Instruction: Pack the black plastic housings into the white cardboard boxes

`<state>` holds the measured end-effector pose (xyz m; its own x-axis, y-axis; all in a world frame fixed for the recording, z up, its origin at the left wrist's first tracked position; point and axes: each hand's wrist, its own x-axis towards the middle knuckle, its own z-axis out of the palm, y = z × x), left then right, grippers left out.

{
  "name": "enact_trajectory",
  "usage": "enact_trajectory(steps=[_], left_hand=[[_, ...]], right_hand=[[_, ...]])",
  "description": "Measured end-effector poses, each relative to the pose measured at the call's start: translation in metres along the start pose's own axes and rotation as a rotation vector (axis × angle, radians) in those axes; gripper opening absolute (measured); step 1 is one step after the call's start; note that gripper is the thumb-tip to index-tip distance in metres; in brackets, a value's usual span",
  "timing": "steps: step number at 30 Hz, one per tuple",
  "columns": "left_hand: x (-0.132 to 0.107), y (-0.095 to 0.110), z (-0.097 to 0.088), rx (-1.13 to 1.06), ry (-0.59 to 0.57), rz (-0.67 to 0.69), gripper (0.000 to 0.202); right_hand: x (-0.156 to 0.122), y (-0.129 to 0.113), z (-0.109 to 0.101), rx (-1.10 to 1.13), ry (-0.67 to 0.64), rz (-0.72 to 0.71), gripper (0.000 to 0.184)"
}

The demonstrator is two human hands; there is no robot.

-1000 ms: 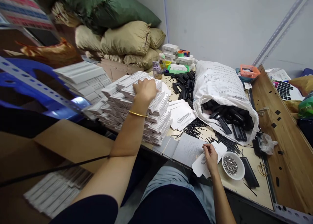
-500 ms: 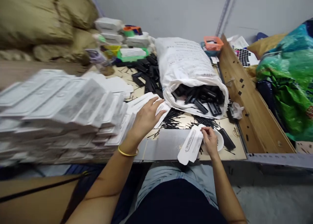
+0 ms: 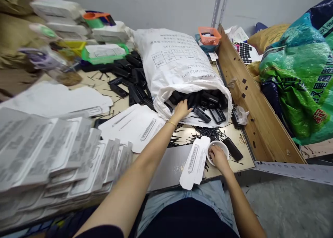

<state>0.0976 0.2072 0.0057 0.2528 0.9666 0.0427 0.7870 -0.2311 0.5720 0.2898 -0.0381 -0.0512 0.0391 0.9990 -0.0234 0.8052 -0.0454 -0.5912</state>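
Observation:
My left hand [image 3: 182, 109] reaches into the mouth of a white woven sack [image 3: 182, 61], fingers apart over the black plastic cases [image 3: 209, 98] inside; no case is clearly gripped. My right hand [image 3: 219, 157] dips into a small white bowl [image 3: 225, 148] of tiny metallic pieces. Its fingers are bent together, and their tips are hard to see. Left of the bowl, a folded white printed card [image 3: 194, 160] lies on a grey board [image 3: 169, 163] at the table's front edge. Thin black sticks [image 3: 210, 131] are scattered between sack and card.
Stacked printed cards [image 3: 59, 154] fill the left side, with more cards [image 3: 140, 125] fanned beside the sack. Loose black cases [image 3: 132, 75] are heaped behind. A wooden side board [image 3: 249, 102] borders the table at right. Beside the bowl lies a black case [image 3: 232, 149].
My left hand has moved from the fanned cards to the sack's mouth. My right hand has let go of the folded card and entered the bowl. The view has shifted right.

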Motion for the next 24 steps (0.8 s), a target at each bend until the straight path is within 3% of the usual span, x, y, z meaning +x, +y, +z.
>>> enact_trajectory(steps=[2,5,10,14,17,20,24], left_hand=[[0.017,-0.002,0.018,-0.058,-0.032,-0.041,0.06],[0.022,-0.013,0.029,-0.155,-0.032,-0.054,0.054],[-0.001,-0.024,0.017,-0.297,-0.004,0.04,0.053],[-0.038,-0.017,-0.012,-0.307,-0.025,0.119,0.05],[-0.078,-0.006,-0.036,-0.267,-0.058,0.163,0.045],[-0.119,0.007,-0.049,-0.447,-0.004,-0.001,0.042],[-0.161,0.027,-0.035,-1.086,0.082,-0.301,0.04]], right_hand=[[-0.002,0.002,0.0,0.057,0.024,-0.013,0.022],[-0.005,0.006,-0.001,0.125,0.085,0.008,0.025],[-0.002,0.007,-0.001,0.207,0.085,0.035,0.026],[0.0,0.003,-0.006,0.358,0.187,0.116,0.019],[0.0,-0.004,-0.01,0.629,0.265,0.208,0.017],[0.0,-0.015,-0.012,0.994,0.241,0.27,0.02],[0.002,-0.037,-0.011,1.224,0.21,0.299,0.02]])
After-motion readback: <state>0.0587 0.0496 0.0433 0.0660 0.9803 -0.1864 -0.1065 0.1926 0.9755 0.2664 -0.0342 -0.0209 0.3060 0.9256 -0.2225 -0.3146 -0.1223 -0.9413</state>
